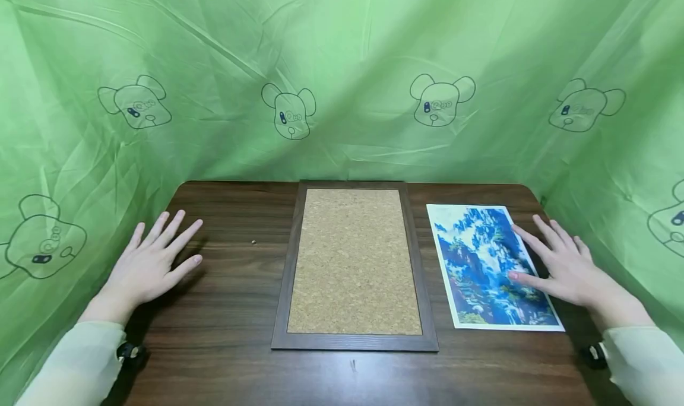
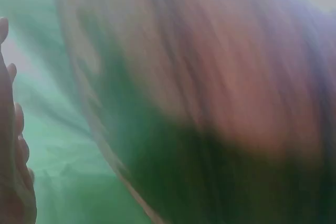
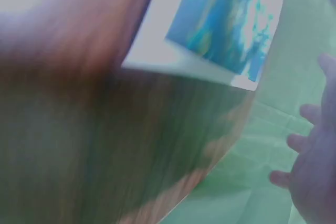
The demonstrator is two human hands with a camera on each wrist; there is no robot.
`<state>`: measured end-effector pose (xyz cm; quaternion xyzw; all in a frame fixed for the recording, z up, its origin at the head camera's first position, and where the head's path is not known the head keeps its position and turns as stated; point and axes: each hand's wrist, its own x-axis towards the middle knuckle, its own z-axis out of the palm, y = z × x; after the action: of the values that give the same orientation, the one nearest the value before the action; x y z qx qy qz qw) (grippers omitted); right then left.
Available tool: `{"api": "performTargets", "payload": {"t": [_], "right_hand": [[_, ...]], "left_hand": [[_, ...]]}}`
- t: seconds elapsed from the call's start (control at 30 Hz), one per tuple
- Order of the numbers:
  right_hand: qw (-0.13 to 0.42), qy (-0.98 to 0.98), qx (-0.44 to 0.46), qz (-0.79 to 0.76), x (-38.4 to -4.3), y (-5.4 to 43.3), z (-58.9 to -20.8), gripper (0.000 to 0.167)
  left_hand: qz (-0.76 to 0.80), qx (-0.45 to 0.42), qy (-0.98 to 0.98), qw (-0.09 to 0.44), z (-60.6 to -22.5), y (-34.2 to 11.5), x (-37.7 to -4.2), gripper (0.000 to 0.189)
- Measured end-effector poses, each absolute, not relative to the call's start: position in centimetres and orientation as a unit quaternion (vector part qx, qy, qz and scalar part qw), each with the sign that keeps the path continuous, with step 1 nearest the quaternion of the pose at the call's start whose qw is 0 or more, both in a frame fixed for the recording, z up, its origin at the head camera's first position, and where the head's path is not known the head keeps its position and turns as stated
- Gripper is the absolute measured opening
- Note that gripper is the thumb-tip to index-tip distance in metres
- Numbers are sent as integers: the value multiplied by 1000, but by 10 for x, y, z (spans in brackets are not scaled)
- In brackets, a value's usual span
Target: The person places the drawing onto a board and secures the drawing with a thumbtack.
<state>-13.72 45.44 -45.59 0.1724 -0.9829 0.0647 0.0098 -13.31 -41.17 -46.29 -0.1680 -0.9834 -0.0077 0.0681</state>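
My left hand is spread with straight fingers over the table's left side, holding nothing. On the right, my right hand is spread too, its thumb and index finger overlapping the right edge of a printed picture. That picture is a blue landscape with a white border, flat on the table. Between the hands lies a dark-framed cork board, cork side up. In the right wrist view, the picture shows a corner, with the right hand at the edge. The left wrist view catches only part of the left hand.
The dark wood table has rounded back corners. A tiny shiny object lies left of the board, and small thin marks show in front of it. Green cloth with printed bear heads hangs behind and at both sides.
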Motion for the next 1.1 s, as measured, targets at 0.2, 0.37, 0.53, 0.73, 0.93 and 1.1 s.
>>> {"api": "performTargets", "payload": {"t": [0.2, 0.37, 0.53, 0.73, 0.93, 1.1], "right_hand": [[19, -980, 155, 126, -143, 452, -452, 115], [16, -971, 144, 192, -144, 454, -456, 126], [1, -968, 111, 227, -147, 449, -463, 124], [-27, -965, 72, 251, -148, 442, -467, 114], [-69, -954, 49, 286, -149, 441, -475, 128], [-119, -950, 22, 289, -152, 440, -478, 137]], "left_hand": [[-83, -180, -975, 97, -460, -369, -142, 89], [-187, -185, -960, 99, -457, -323, -154, 94], [-285, -202, -935, 68, -461, -283, -162, 94], [-386, -231, -893, 28, -478, -249, -165, 96], [-390, -235, -890, -26, -486, -238, -165, 93], [-373, -227, -897, -72, -491, -238, -162, 95]]}}
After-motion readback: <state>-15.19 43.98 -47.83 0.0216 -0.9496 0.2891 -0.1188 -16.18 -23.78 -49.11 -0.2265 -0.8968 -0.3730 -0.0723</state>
